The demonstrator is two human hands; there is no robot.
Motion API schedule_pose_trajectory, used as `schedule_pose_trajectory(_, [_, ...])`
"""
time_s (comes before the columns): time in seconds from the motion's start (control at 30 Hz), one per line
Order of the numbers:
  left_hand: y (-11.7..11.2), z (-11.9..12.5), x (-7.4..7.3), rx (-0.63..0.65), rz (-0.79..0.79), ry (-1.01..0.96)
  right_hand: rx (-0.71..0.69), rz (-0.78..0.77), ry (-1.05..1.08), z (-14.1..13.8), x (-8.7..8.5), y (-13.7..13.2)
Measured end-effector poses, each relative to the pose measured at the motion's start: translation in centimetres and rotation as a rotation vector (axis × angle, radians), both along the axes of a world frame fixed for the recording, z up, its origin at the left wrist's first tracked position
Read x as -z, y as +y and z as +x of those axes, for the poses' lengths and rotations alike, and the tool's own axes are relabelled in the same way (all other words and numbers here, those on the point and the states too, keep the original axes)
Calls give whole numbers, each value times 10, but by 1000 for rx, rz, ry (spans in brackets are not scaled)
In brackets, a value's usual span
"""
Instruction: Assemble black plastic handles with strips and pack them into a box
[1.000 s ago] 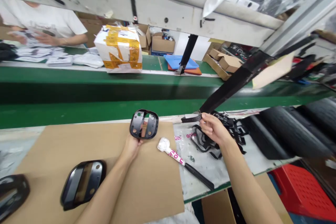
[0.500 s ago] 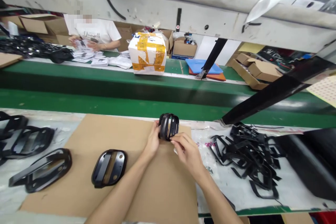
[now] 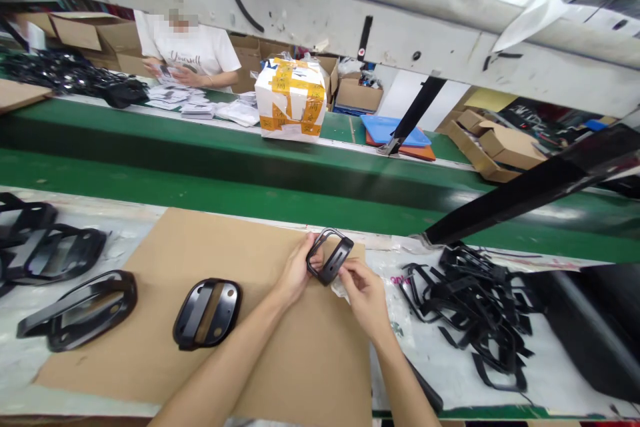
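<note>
Both my hands hold one small black plastic frame (image 3: 330, 257) above the far edge of a brown cardboard sheet (image 3: 165, 347). My left hand (image 3: 296, 271) grips its left side with curled fingers. My right hand (image 3: 364, 293) pinches its lower right edge; a thin black strip seems to lie along the frame there. A similar black frame part (image 3: 207, 312) lies flat on the cardboard to the left of my arms.
A heap of thin black strips (image 3: 475, 310) lies right of my hands on a plastic sheet. More black frames (image 3: 75, 310) lie at the left. Behind runs a green conveyor (image 3: 200, 167) with a taped white box (image 3: 290, 100). A person in a white shirt (image 3: 193, 53) works opposite.
My right hand left the strip heap and came to the frame in my left hand. The frame has since tilted flatter. The view swung left, showing more frames.
</note>
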State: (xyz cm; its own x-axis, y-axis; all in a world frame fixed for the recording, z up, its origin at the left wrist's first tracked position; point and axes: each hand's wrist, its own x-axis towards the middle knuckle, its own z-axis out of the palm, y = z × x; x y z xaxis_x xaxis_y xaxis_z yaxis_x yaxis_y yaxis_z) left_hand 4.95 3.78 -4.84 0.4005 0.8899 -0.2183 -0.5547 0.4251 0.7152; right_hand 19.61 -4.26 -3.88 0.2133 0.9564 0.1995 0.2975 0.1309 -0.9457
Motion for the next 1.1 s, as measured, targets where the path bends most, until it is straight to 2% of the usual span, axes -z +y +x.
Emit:
schedule_pose_trajectory(0.07, [-1, 0, -2, 12, 2, -12, 190, 70, 106, 1, 6, 0])
schedule_pose_trajectory(0.1, [-2, 0, -3, 15, 6, -15, 229, 104, 152, 1, 7, 0])
schedule_pose_trajectory(0.13, [-3, 0, -4, 20, 18, -16, 212, 119, 185, 0, 8, 1])
schedule_pose_trajectory(0.2, [-5, 0, -5, 33, 55, -7, 87, 92, 192, -5, 5, 4])
schedule_pose_trajectory(0.3, [-6, -1, -5, 27, 81, 14, -8, 12, 80, -12, -4, 13])
schedule_pose_trajectory(0.37, [-5, -3, -5, 54, 58, 13, -51, -2, 12, -13, -11, 20])
schedule_pose_trajectory(0.5, [2, -9, -5, 129, 4, 45, -245, -11, -83, -9, -18, 32])
schedule_pose_trajectory(0.57, [6, -12, -4, 64, 31, 122, -264, 3, -92, -10, -14, 36])
schedule_pose_trajectory(0.67, [11, -15, 1, -25, 169, 284, -238, 48, -85, -15, -3, 38])
schedule_pose_trajectory(0.77, [13, -16, 7, -54, 324, 436, -183, 109, -91, -21, 10, 36])
schedule_pose_trajectory(0.83, [12, -15, 10, -49, 359, 495, -152, 146, -106, -23, 15, 34])
schedule_pose_trajectory(0.93, [9, -13, 8, -1, 269, 419, -134, 179, -131, -23, 16, 32])
schedule_pose_trajectory(1.1, [6, -12, 0, 127, -33, 119, -141, 219, -121, -22, 14, 31])
